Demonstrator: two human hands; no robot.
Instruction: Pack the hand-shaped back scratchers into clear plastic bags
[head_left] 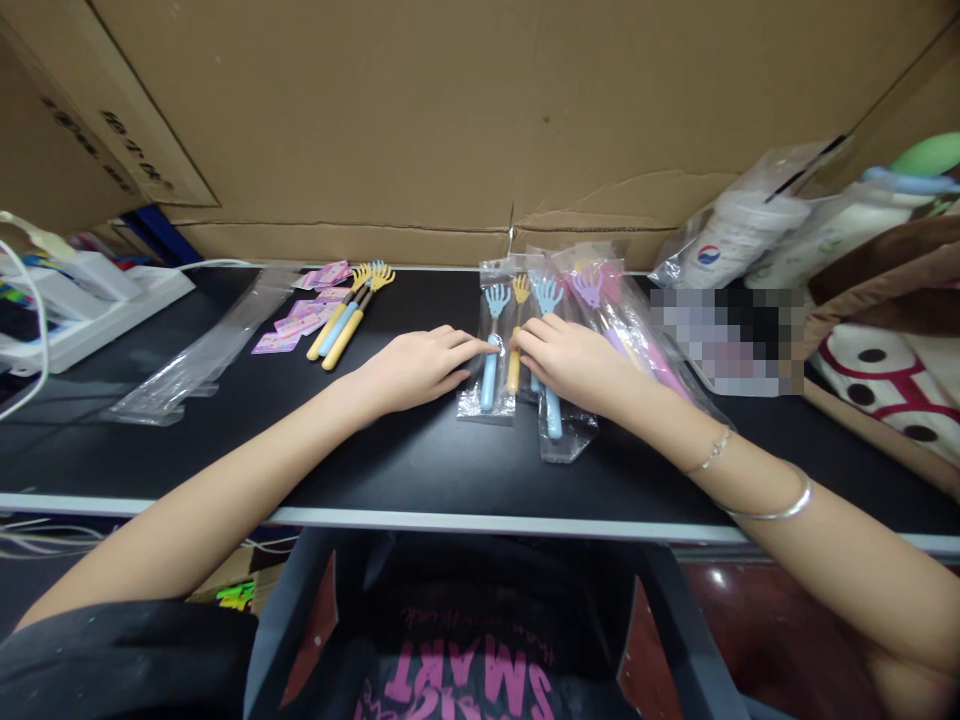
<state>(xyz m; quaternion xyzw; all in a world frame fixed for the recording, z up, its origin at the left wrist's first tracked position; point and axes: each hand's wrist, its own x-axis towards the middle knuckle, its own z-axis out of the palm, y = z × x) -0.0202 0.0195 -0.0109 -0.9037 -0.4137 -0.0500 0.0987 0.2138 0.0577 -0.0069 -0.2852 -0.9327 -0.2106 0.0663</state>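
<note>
My left hand (424, 368) lies low over the table, its fingers stretched to the right. Its index fingertip touches a bagged back scratcher with a blue handle (488, 385). Over the neighbouring bags rests my right hand (574, 362), fingers spread and slightly bent, with nothing visibly gripped. Beneath its fingertips is a yellow back scratcher (514, 372); another blue one (553, 415) is partly covered by the hand. Further right, a purple-headed back scratcher (587, 287) lies among other overlapping clear bags. Three unbagged back scratchers (341, 328) sit together left of my left hand.
Pink and purple cards (289, 330) lie beside the loose scratchers. Flat clear bags (214, 345) are further left, near a white power strip (112, 315). A bagged cup (739, 235) and a brown-handled bag (885, 370) stand right. Cardboard (420, 120) walls the back.
</note>
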